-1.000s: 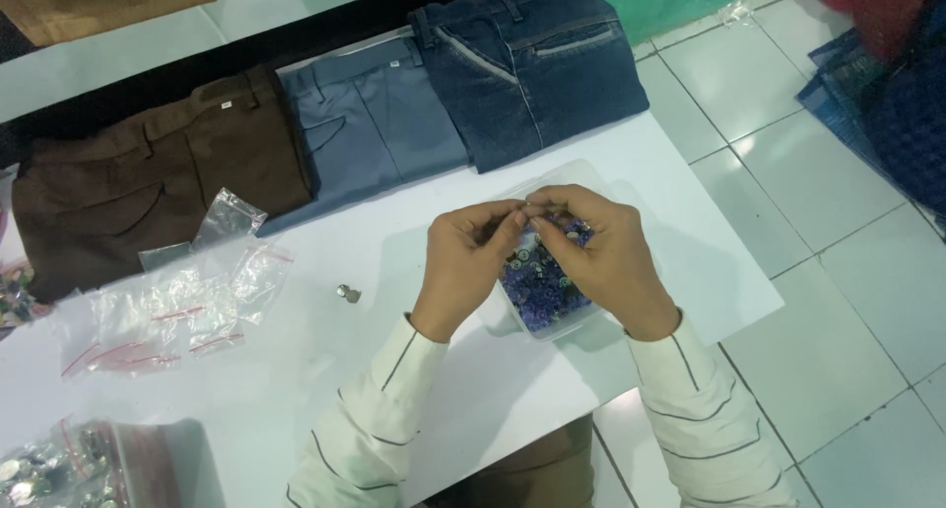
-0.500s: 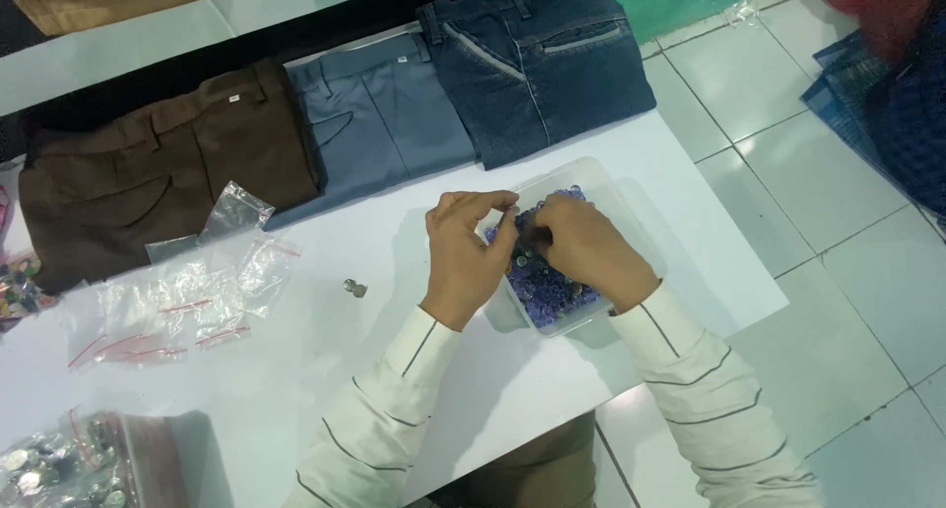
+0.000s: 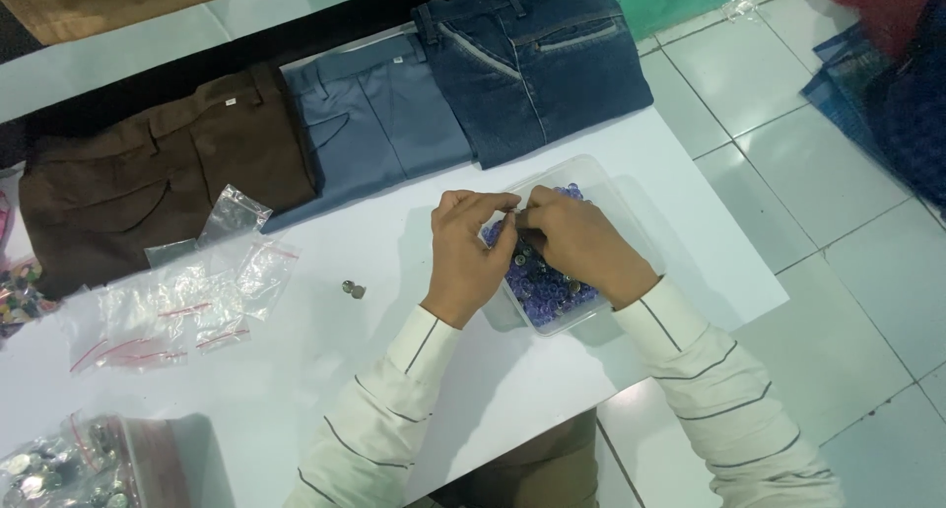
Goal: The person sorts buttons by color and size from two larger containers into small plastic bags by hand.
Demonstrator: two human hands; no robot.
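Both hands meet over a clear plastic tray of small blue-purple buttons (image 3: 552,286) at the white counter (image 3: 325,370) edge. The left hand (image 3: 471,252) and right hand (image 3: 576,242) pinch something too small to identify. Small clear zip bags (image 3: 177,306) and two loose metal buttons (image 3: 353,290) lie left; folded trousers (image 3: 394,114) lie behind.

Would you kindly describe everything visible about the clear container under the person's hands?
The clear plastic container is a shallow, rectangular tray with rounded corners and no lid on it. It lies flat on the white table, set at a slant near the table's right edge, just below the dark blue jeans. It holds many small blue-purple buttons. The left hand and right hand meet above it and hide its middle.
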